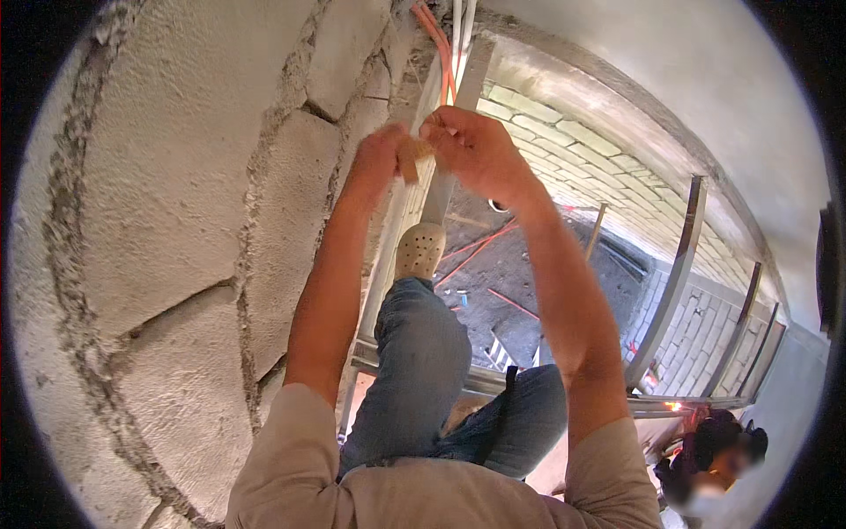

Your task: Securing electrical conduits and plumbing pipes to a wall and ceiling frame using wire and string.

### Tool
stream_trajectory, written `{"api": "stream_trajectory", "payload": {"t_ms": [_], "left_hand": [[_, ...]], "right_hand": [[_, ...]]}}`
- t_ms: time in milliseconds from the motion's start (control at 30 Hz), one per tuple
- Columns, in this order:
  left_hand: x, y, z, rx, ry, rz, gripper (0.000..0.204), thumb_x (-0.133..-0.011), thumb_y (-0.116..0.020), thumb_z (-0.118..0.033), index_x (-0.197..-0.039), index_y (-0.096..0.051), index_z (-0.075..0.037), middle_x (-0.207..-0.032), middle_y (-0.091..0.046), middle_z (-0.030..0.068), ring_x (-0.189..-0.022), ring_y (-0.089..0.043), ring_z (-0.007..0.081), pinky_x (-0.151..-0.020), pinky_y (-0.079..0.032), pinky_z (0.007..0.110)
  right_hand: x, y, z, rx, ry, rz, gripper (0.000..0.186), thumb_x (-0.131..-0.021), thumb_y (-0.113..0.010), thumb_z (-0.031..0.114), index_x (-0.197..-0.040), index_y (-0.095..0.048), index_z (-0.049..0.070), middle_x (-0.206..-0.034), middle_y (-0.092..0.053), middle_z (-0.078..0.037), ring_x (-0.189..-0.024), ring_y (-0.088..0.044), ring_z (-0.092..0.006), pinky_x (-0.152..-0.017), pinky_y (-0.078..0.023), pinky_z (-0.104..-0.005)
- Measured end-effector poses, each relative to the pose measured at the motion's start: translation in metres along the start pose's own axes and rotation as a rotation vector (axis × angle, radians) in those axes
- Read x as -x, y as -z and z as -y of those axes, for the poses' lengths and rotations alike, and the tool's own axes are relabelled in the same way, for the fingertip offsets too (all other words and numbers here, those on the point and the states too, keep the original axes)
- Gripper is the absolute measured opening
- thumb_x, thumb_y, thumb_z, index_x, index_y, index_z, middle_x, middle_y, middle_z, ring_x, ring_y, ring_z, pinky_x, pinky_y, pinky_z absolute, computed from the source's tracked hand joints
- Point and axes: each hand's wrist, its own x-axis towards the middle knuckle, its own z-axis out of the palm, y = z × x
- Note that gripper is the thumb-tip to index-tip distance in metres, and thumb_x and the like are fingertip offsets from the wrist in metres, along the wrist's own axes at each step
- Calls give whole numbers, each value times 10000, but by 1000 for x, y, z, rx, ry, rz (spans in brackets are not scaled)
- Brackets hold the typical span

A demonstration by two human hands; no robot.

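My left hand (377, 152) is closed on a small tan piece (408, 160), perhaps tape or card; it is too blurred to identify. Close beside it, my right hand (471, 150) has its fingers curled and pinched at the same piece. Both hands are raised in front of me, just below orange conduits (432, 26) and white pipes (463, 22) running upward. My foot in a beige clog (420, 251) rests on a narrow ledge or beam beneath them.
A rough block wall (159, 203) rises at my left. Below lies a dirt floor (546, 273) with orange tubes, far down. Metal posts (670, 291) stand at the right. At lower right, another person (709, 458) is near a bright glow (674, 406).
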Motion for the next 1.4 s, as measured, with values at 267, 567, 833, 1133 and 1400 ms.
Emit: {"api": "stream_trajectory", "payload": {"t_ms": [267, 567, 833, 1133, 1400], "left_hand": [[11, 17, 37, 1096, -135, 701, 323, -1001, -500, -376, -1035, -600, -70, -913, -627, 55, -837, -615, 199, -710, -505, 353], [63, 26, 48, -509, -213, -212, 256, -1002, -475, -270, -955, -634, -76, -771, -601, 15, -718, -562, 124, -654, -450, 292], [103, 46, 69, 939, -129, 708, 340, -1005, -502, -378, -901, -615, -75, -794, -580, 16, -746, -546, 140, -695, -443, 302], [134, 47, 81, -229, -185, -282, 324, -987, -541, -325, -918, -621, -18, -721, -553, 24, -630, -482, 102, -585, -414, 280], [123, 39, 58, 307, -136, -265, 307, -997, -537, -337, -961, -617, -44, -737, -553, 26, -620, -473, 109, -575, -406, 294]], "right_hand": [[22, -17, -46, -33, -100, -173, 255, -966, -533, 258, -943, -625, 21, -684, -585, -105, -627, -561, -193, -625, -469, -349], [66, -46, -30, -123, -127, 149, 238, -973, -568, 289, -961, -647, 65, -700, -543, 31, -631, -469, -54, -580, -396, -210], [70, -55, -57, -533, -199, -16, 232, -987, -538, 239, -973, -643, 32, -708, -572, -3, -600, -508, -86, -553, -421, -226], [94, -72, -45, -463, -325, 153, 276, -1006, -513, 312, -961, -602, 54, -769, -617, -33, -600, -559, -112, -586, -473, -248], [117, -76, -68, -383, -380, 260, 316, -1012, -501, 321, -990, -630, 34, -757, -635, -27, -620, -532, -92, -589, -456, -250]]}}
